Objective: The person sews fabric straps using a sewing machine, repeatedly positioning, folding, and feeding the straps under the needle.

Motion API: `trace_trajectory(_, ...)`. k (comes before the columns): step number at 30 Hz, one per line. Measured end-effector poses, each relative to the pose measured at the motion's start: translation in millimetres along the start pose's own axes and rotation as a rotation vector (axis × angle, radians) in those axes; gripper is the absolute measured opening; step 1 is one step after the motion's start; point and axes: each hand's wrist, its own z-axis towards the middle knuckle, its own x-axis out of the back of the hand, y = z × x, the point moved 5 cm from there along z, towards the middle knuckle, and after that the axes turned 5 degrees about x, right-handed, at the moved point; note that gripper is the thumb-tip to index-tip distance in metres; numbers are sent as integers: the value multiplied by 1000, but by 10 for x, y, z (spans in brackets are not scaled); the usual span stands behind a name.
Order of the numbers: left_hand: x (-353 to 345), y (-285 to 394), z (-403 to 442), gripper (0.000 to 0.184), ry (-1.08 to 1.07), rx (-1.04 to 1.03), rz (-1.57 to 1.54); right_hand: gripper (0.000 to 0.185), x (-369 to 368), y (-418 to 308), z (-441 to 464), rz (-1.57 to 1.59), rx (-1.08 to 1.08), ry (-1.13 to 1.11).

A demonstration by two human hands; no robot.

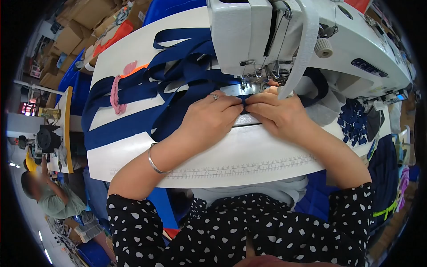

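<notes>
My left hand (210,116) and my right hand (281,110) lie side by side at the sewing machine (241,42), just in front of its lit needle area. Between their fingertips is a small piece of navy webbing strap (122,131), pinched from both sides; its exact shape is mostly hidden by my fingers. Long navy loops spread over the table left of my left hand. A pink tie (116,94) lies across some of them. Grey fabric (321,103) is beyond my right hand, under the machine arm.
The white machine table (213,178) has a printed ruler along its front edge. A pile of small navy pieces (353,122) sits at the right. Cardboard boxes (73,38) and blue bins stand at the far left, where another person (55,196) sits.
</notes>
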Motion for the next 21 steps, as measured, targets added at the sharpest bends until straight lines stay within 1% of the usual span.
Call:
trace_trajectory(1, 27, 8, 1, 24, 1, -1, -3, 20, -3, 11, -5, 20, -4, 3)
trace_trajectory(3, 26, 22, -7, 23, -100, 14, 49, 21, 24, -13, -2, 0, 4, -2)
trace_trajectory(7, 27, 54, -28, 25, -139, -3, 109, 24, 12, -50, -38, -68, 2, 0)
trace_trajectory(9, 10, 58, -38, 33, -200, -56, 128, 25, 7, -41, -55, -103, 0, -12)
trace_trajectory(16, -76, -23, 20, 39, -197, -16, 133, 28, 54, -2, -8, -256, -26, -5)
trace_trajectory(20, -75, -35, 26, 38, -151, -35, 127, 30, 13, 49, -19, -231, -66, -27)
trace_trajectory(21, -73, -31, 28, 37, -142, -37, 134, 27, 5, 60, -16, -223, -66, -21)
